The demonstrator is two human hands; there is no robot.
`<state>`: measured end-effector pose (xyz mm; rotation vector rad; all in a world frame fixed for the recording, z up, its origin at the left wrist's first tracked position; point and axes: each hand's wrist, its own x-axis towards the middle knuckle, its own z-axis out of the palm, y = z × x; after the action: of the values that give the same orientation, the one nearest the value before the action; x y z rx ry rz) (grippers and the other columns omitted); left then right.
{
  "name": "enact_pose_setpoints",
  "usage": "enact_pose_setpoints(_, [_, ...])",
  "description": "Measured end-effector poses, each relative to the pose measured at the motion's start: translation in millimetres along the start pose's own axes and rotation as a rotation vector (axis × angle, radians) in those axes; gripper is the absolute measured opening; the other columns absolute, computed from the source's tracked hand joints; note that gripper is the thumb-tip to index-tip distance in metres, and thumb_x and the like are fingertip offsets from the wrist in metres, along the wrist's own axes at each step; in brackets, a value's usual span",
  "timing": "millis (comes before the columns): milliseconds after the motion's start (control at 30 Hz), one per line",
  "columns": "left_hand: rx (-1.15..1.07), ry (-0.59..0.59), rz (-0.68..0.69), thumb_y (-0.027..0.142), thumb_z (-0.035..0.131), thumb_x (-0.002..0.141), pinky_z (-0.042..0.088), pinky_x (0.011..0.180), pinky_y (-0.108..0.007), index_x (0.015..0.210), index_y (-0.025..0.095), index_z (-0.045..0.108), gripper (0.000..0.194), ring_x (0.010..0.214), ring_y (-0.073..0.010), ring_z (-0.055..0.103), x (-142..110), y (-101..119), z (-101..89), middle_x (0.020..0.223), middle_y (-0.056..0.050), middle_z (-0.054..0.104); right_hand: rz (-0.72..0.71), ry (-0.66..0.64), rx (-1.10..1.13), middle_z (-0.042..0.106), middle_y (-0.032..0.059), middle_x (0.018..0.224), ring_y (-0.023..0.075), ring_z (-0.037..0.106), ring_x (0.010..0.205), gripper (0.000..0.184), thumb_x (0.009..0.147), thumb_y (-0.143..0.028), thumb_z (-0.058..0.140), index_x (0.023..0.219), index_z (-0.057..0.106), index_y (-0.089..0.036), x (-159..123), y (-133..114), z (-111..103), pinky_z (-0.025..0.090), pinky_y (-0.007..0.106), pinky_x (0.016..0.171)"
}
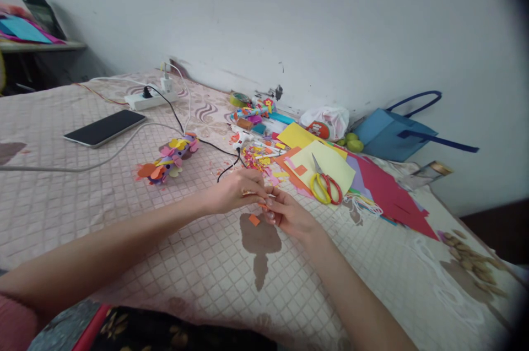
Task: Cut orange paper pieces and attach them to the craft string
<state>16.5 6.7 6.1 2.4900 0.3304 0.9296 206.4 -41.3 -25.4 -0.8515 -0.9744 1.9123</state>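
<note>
The right hand [289,213] had its thumb and finger pinched together on a small orange bit [263,206]. The left hand [242,191] met it there, with its fingers curled in and only a little gap by the thumb, but fingers hid the spot, so I could not tell if it had hold of the bit too. Under the hands, on the checked cloth [198,263], lay a loose orange piece [254,220], flat and on its own. It was below the left fingers and just to the left of the right fingertips, which were nearer to it. It was almost square, and its long side sloped down toward the right

To the right of the loose orange piece and a bit farther off, yellow and red scissors [321,173] lay on a pale yellow sheet [344,171]. Past the scissors, well to the right of the piece, was big red paper [384,185]. To the left of the piece and farther back sat a bumpy roll with paper petals [173,158], and beyond that a black tablet [105,126]. Far behind the piece, to the right, a white plastic bag [336,117] showed a red patch [318,130] with white marks like letters, too small to read
</note>
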Motion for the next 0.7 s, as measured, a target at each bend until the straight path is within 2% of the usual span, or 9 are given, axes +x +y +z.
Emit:
enact_pose_setpoints(133, [0.005,-0.012,0.023,0.025,0.048,0.089,0.042,0.069,-0.025,0.088,0.014,0.069,0.023,0.075,-0.0138,0.055,-0.1,1.8,0.4,0.08,-0.007,0.06,0.002,0.003,0.009,0.06,-0.0022,0.071,0.0048,0.047,0.048,0.032,0.07,-0.021,0.075,0.094,0.054,-0.019,-0.1,-0.2,0.3,0.035,0.017,0.043])
enact_pose_setpoints(367, [-0.012,0.004,-0.034,0.024,0.047,0.09,0.042,0.071,-0.025,0.088,0.014,0.068,0.024,0.077,-0.0141,0.054,-1.2,0.8,2.9,0.082,-0.007,0.059,0.005,-0.02,0.009,0.056,-0.0039,0.065,0.0048,0.046,0.047,0.03,0.069,-0.023,0.075,0.09,0.053,-0.018,-2.0,-3.8,5.4,0.033,0.017,0.043])
enact_pose_setpoints(700, [-0.022,0.02,-0.035,0.03,0.053,0.086,0.042,0.065,-0.024,0.086,0.016,0.07,0.022,0.071,-0.0131,0.055,-0.8,-0.1,2.7,0.078,-0.007,0.061,-0.008,-0.017,-0.016,0.058,-0.003,0.07,0.0053,0.047,0.048,0.031,0.071,-0.024,0.074,0.094,0.054,-0.019,-0.9,-0.4,1.9,0.036,0.019,0.045])
